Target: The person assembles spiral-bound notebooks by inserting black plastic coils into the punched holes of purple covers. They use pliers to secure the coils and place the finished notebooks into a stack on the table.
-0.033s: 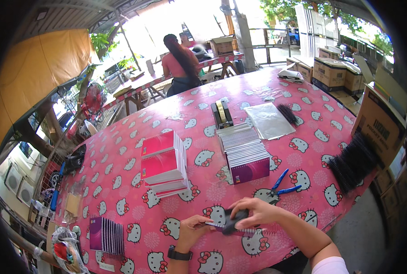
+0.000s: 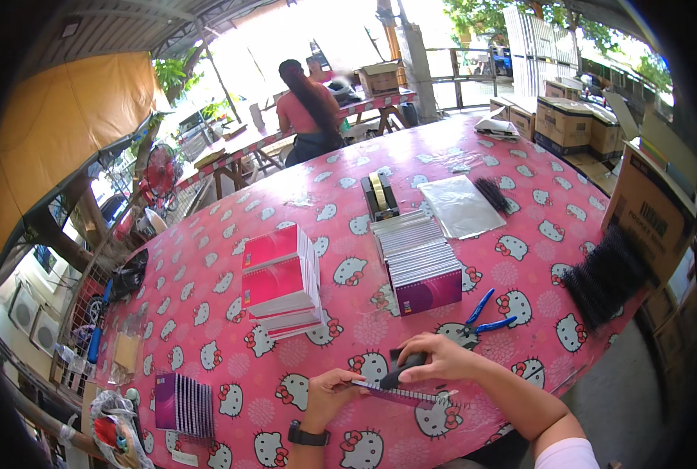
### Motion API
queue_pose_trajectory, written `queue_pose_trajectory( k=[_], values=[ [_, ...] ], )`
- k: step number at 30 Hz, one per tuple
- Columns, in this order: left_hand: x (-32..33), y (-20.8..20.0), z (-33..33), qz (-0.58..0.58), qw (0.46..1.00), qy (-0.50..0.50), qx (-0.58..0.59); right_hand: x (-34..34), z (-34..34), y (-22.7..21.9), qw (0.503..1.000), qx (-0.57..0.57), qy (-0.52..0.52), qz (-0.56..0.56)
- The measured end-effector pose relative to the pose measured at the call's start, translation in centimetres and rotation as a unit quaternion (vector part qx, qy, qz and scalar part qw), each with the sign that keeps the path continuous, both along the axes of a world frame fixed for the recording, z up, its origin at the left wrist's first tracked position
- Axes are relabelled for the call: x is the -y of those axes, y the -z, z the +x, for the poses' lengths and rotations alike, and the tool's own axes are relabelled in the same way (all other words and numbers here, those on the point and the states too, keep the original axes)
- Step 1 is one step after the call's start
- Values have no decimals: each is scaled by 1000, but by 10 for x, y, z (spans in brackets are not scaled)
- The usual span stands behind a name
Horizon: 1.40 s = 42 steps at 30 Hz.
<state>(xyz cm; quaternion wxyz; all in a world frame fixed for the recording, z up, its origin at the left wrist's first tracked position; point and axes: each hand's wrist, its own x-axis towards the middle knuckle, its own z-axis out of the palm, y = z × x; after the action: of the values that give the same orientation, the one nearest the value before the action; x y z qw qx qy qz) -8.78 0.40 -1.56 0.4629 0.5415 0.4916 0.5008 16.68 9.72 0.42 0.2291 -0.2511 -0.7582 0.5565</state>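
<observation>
My left hand [image 2: 333,392], with a dark watch on its wrist, pinches the left end of a thin purple notebook [image 2: 401,398]. A dark spiral coil [image 2: 430,397] runs along the notebook's upper edge, and its loose end sticks out past the right end. Closed from above, my right hand [image 2: 442,359] grips a black rounded tool [image 2: 395,377] at the coil; its exact kind is unclear. Just beyond my right hand lie blue-handled pliers [image 2: 489,323]. A stack of purple notebooks with coils [image 2: 184,404] sits at the near left.
Pink notebook stacks [image 2: 274,283], a row of purple notebooks [image 2: 426,295] and a tape dispenser [image 2: 379,195] stand mid-table. Clear plastic sheets [image 2: 462,207] lie beyond. Black coils [image 2: 605,277] are heaped at the right edge beside a carton [image 2: 649,215]. A person [image 2: 309,109] sits at another table.
My right hand and the black tool have shifted slightly to the right and up along the coil, showing more of the notebook's bound edge. My left hand stays in place.
</observation>
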Motion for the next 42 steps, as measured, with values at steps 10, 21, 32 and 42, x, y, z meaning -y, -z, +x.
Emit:
queue_pose_trajectory(
  k=[10, 21, 32, 42],
  values=[
    [1, -1, 2, 6, 997, -6, -74, -5, -3, 8, 919, 144, 182, 319],
    [13, -27, 32, 126, 989, -32, -70, 59, -17, -37, 937, 19, 80, 340],
    [52, -61, 56, 116, 979, -133, -107, 70, -15, -35, 939, -115, 82, 313],
    [75, -45, 73, 113, 972, -194, -70, 79, -16, -33, 930, -167, 87, 314]
  ],
)
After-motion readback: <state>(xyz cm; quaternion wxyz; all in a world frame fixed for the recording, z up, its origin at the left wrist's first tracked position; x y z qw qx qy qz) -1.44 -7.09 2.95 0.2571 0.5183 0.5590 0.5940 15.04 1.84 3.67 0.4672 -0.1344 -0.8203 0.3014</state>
